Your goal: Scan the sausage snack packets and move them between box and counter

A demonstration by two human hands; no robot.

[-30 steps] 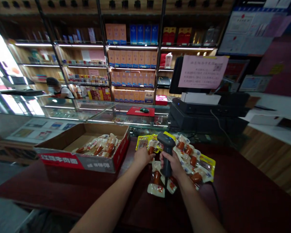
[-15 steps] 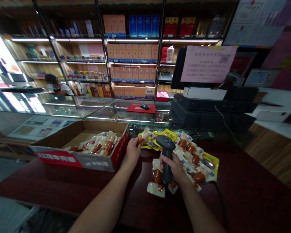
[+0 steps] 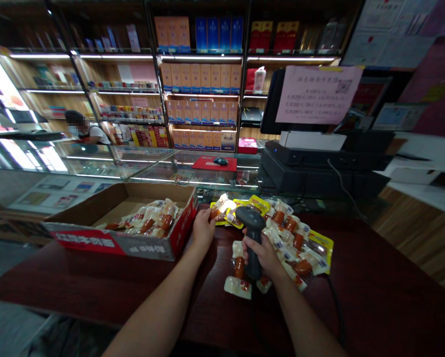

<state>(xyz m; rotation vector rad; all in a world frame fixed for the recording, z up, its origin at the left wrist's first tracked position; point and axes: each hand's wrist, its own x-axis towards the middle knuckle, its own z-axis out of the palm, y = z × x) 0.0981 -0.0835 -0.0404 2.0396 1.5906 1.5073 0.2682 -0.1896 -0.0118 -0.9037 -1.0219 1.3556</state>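
My left hand [image 3: 203,230] is raised beside the cardboard box and pinches a clear vacuum-sealed sausage packet [image 3: 220,207] at the far edge of the heap. My right hand [image 3: 263,253] is closed around the grip of a black handheld barcode scanner [image 3: 253,238], its head pointing up and away from me. Right under and beside the scanner lies a loose heap of similar sausage packets and yellow-labelled packets [image 3: 297,248]. The open cardboard carton [image 3: 114,241] with red print holds more packets [image 3: 144,222], just left of my left hand.
The packets and carton rest on a dark red counter [image 3: 59,277]. A black cable [image 3: 336,302] runs from the scanner area. Behind stand a glass display case [image 3: 193,173], a black till with receipt printer [image 3: 311,168], and stocked shelves. A masked person [image 3: 82,130] stands far left.
My left hand has moved back from the heap toward the carton and now pinches a packet at the heap's far edge. The scanner stays in my right hand, and the view has tilted slightly.
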